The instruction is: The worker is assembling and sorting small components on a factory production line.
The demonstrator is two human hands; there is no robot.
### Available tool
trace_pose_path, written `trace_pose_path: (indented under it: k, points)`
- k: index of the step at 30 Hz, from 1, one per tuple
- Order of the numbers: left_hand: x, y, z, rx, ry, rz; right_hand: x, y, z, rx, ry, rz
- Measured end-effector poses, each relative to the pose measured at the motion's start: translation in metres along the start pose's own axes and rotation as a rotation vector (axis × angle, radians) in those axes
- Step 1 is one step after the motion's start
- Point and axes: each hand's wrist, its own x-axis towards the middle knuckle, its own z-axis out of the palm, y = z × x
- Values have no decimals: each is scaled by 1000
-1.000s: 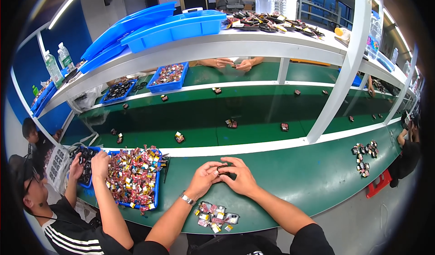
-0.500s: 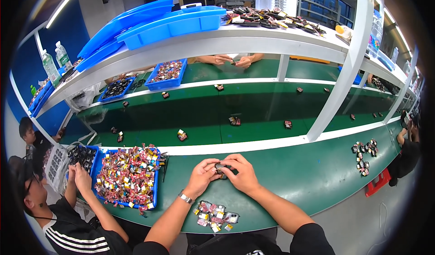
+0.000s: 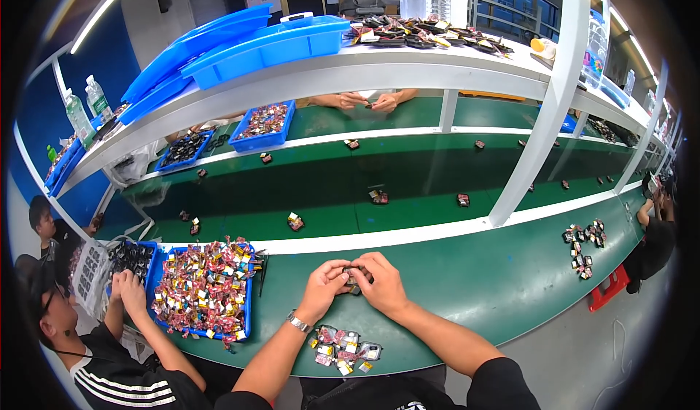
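My left hand (image 3: 325, 290) and my right hand (image 3: 380, 286) meet above the green bench, both closed on one small dark electronic unit (image 3: 354, 286). Fingertips cover most of it, so its details are hidden. Between my forearms, close to the bench's front edge, lies a cluster of similar small units (image 3: 343, 349) with black or clear cases, pinkish-red parts and white-and-yellow pieces. A blue tray (image 3: 249, 315) heaped with red, white and yellow parts stands to the left of my hands.
Left of that tray is another blue tray of black casings (image 3: 133, 258), beside a co-worker's hands (image 3: 130, 287). A sunken green belt (image 3: 423, 217) carries scattered units beyond a white rail (image 3: 408, 235). A white post (image 3: 543, 111) and shelf (image 3: 437, 78) stand ahead; more units (image 3: 581, 246) lie far right.
Both hands stay closed on the small unit, with the right fingers shifted slightly left and curled more over it. The view has tilted a little. Across the belt, another person's hands moved slightly.
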Motion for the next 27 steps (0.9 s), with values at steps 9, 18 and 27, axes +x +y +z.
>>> trace_pose_path:
  k: [9, 18, 27]
  points:
    - [-1, -3, 3, 42, 69, 46, -2, -4, 2, 130, -34, 173]
    - [-1, 0, 9, -12, 34, 105, -1, -5, -7, 88, -36, 119]
    - [-3, 2, -5, 163, 3, 334, 4, -3, -23, 129, -142, -90]
